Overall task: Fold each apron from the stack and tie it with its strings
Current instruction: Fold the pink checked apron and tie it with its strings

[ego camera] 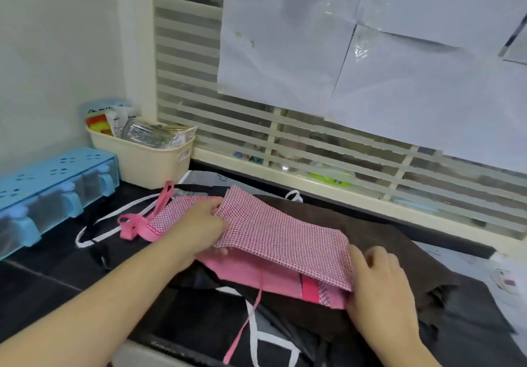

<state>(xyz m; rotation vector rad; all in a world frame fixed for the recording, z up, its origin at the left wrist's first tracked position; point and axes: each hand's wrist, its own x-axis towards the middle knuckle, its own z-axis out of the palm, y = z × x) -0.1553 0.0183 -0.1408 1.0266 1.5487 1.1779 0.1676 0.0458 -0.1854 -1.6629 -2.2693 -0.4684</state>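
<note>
Folding step: pink apron (281,241) lies on dark stack (385,241) on desk (51,275); left hand (199,224) pinches fold edge, right hand (379,278) presses corner flat. Next probably another fold, then strings (134,225).
</note>
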